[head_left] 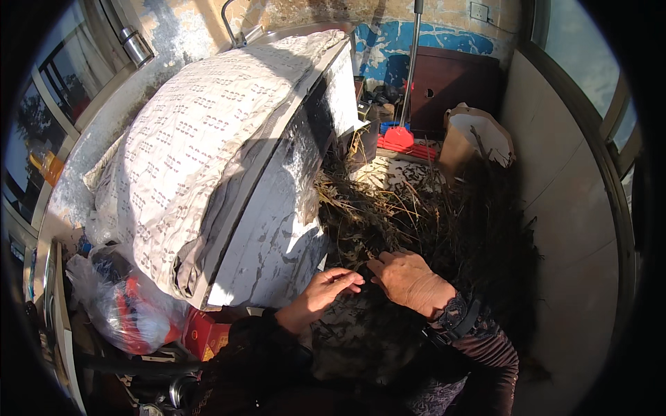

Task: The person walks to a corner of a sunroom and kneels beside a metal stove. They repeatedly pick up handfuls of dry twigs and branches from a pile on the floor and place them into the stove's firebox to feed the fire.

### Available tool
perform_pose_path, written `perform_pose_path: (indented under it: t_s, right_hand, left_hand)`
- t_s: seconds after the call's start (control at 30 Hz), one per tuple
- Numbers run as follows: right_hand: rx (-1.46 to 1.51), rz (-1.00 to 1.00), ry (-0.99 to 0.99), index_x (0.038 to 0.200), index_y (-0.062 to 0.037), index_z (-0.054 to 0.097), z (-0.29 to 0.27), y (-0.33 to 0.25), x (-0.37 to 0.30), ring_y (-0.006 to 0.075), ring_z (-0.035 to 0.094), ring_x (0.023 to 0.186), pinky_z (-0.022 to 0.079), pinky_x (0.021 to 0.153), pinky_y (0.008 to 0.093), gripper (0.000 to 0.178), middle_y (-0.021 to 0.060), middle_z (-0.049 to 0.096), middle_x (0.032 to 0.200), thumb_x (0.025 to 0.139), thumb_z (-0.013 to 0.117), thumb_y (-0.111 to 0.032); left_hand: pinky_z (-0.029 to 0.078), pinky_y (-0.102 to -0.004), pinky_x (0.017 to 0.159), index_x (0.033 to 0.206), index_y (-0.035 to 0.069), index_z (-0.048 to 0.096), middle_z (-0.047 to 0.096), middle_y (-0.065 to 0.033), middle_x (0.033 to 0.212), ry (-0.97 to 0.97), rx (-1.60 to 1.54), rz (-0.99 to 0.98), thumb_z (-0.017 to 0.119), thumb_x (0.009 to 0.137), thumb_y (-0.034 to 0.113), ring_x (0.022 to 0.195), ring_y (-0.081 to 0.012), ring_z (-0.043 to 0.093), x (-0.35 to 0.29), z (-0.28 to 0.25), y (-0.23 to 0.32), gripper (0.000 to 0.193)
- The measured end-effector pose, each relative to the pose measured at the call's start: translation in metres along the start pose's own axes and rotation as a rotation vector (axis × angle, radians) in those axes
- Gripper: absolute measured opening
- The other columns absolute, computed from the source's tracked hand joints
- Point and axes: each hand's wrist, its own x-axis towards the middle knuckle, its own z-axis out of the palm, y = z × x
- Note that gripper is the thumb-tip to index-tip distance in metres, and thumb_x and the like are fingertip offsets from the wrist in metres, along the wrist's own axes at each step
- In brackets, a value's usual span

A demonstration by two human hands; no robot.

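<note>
Dried plant stalks [409,218] with dark, withered leaves lie in a large heap in front of me. My right hand [409,277] is closed at the near side of the heap, its fingers curled down among the stalks. Just to its left, my left hand [329,291] has its fingers drawn together toward the thumb, close to the right fingertips. Anything in the left fingers is too small to make out. Both hands are low over the shaded near part of the heap.
A white cabinet [267,243] under a patterned cloth [187,152] stands left. Behind the heap are a red dustpan or broom head [397,137], an open brown paper bag [461,142] and a dark red board [454,87]. A stuffed plastic bag [128,305] and red box [206,334] sit lower left.
</note>
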Motion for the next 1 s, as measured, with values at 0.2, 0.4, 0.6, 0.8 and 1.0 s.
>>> perform_pose_path:
  t_s: [0.2,0.4,0.6,0.8,1.0]
  right_hand:
    - [0.100,0.084,0.048,0.108,-0.0064,0.062,-0.012,-0.036,-0.026,0.0296,0.065,0.090,0.052,0.078,0.0379,0.026,0.0113,0.065,0.095,0.088,0.062,-0.023]
    - [0.254,0.281,0.061,0.107,-0.0066,0.064,0.031,-0.030,-0.036,0.0334,0.063,0.095,0.051,0.081,0.0405,0.028,0.0126,0.066,0.101,0.088,0.062,-0.026]
    - [0.200,0.433,-0.258,0.114,-0.0048,0.064,0.049,-0.005,-0.037,0.0338,0.059,0.109,0.047,0.093,0.0413,0.040,0.0171,0.065,0.110,0.086,0.061,-0.033]
    - [0.272,0.381,-0.242,0.116,-0.0025,0.062,0.055,-0.004,-0.032,0.0345,0.060,0.106,0.048,0.090,0.0413,0.042,0.0178,0.065,0.109,0.087,0.061,-0.032]
    - [0.265,0.391,-0.337,0.120,-0.0037,0.060,0.052,-0.007,-0.028,0.0359,0.057,0.111,0.045,0.094,0.0429,0.046,0.0186,0.064,0.115,0.087,0.060,-0.035]
  left_hand:
    - [0.054,-0.0270,0.081,0.112,-0.003,0.063,0.068,-0.0116,0.105,0.001,0.032,0.062,0.058,0.097,0.021,0.093,-0.0180,0.067,-0.011,-0.013,-0.003,0.029]
    - [0.052,-0.0272,0.083,0.112,-0.005,0.063,0.067,-0.0107,0.101,-0.041,-0.071,0.110,0.060,0.096,0.021,0.091,-0.0162,0.065,-0.035,-0.008,0.011,0.031]
    - [0.050,-0.0229,0.071,0.111,-0.004,0.065,0.065,-0.0058,0.088,-0.052,0.082,0.170,0.059,0.096,0.013,0.076,-0.0105,0.060,-0.048,-0.004,0.015,0.024]
    - [0.051,-0.0250,0.080,0.118,-0.003,0.061,0.066,-0.0082,0.100,-0.028,-0.018,0.193,0.063,0.092,0.007,0.090,-0.0142,0.064,-0.052,-0.004,0.006,0.027]
    - [0.050,-0.0249,0.067,0.104,-0.003,0.065,0.066,-0.0059,0.084,-0.047,0.018,0.091,0.067,0.091,0.014,0.072,-0.0119,0.061,-0.038,-0.001,-0.008,0.022]
